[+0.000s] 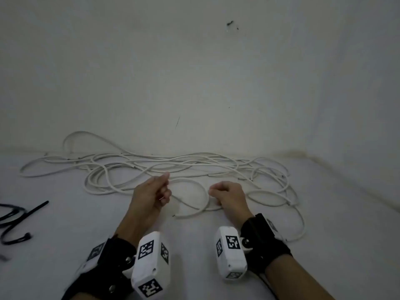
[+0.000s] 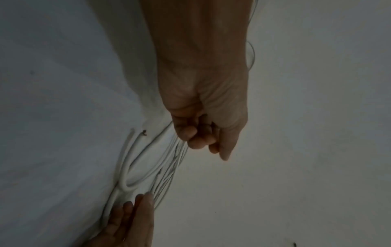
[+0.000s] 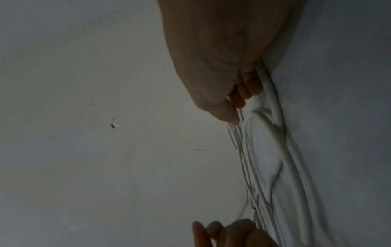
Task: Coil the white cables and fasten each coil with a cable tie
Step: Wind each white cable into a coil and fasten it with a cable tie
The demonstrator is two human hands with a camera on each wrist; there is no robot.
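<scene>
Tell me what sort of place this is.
Probably a bare indoor room, with work done on the floor or a low surface: a plain scuffed wall meets a pale cloth-like surface, strewn with loose white cables and black cable ties.

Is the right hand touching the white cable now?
Touching. In the right wrist view, the right hand has curled fingers pressed against the white cable, with no gap.

Your way at twelve o'clock is blocked by tangled cables (image 1: 164,163) against the wall (image 1: 194,72); black ties (image 1: 15,221) lie at nine.
</scene>
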